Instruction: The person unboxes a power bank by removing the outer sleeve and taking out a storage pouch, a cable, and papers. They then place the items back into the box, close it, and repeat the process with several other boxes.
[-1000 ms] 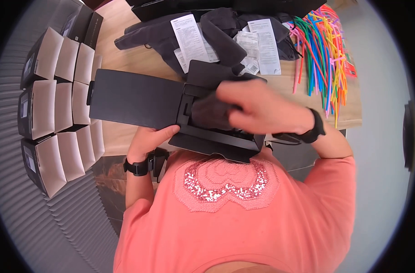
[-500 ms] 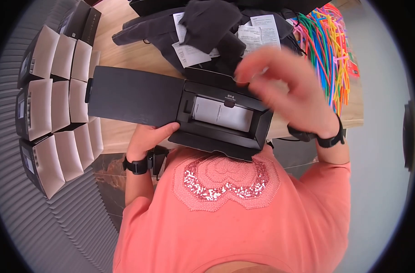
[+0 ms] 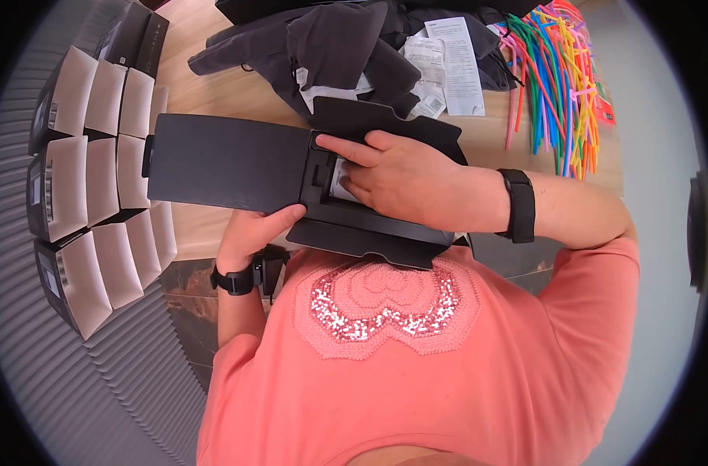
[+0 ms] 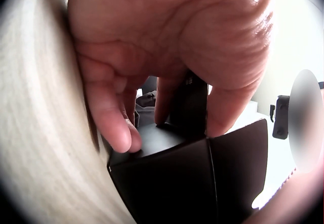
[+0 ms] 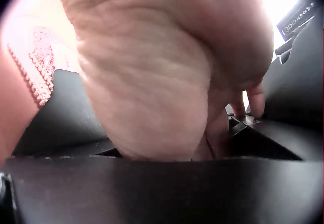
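An open black box lies in front of the person's chest, its lid folded out to the left. My left hand grips the box near the hinge, thumb on the near edge; the left wrist view shows the other fingers around the box. My right hand reaches over the box with spread fingers. One finger extends to the far left corner of the inner frame, and others dip into the recess over a white booklet. The palm hides most of the recess.
Several boxes stand stacked at the left. Crumpled dark grey cloth and printed paper slips lie at the back of the table. A bundle of coloured straws spreads at the back right.
The right hand took a dark cloth out of the box and let it drop on the cloth pile, uncovering the white booklet. It then came back down into the box. The left hand stayed put.
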`<state>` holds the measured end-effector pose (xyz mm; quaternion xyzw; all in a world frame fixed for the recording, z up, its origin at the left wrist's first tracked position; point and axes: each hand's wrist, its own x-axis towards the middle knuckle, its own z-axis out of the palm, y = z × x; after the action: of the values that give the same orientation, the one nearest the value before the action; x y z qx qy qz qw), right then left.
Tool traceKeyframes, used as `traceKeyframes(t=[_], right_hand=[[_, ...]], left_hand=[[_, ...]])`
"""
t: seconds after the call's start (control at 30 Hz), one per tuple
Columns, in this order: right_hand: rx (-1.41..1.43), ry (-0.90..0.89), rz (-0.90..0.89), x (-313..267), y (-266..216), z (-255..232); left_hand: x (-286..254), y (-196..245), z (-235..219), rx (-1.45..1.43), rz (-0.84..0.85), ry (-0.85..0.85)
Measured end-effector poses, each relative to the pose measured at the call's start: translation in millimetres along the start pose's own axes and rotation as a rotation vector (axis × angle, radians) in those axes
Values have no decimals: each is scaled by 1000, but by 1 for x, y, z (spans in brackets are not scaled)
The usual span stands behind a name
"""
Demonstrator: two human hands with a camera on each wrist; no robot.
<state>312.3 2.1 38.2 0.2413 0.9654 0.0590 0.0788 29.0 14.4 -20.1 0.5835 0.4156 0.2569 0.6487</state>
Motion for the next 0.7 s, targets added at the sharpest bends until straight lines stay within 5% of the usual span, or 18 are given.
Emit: traceKeyframes(t=[0.13,0.37,0.53,0.7], right_hand=[[2,-128,-63,0,0,-10],[82,-2,-84,0,9,-5],[734,593,299,-28,38,-54],[316,616,765,-48,79,-38]], left_hand=[[-1,2,2,-32,9,9],[-1,2,2,-5,9,29],[2,2,2,16,87,16],[1,0,-2,11,30,2]])
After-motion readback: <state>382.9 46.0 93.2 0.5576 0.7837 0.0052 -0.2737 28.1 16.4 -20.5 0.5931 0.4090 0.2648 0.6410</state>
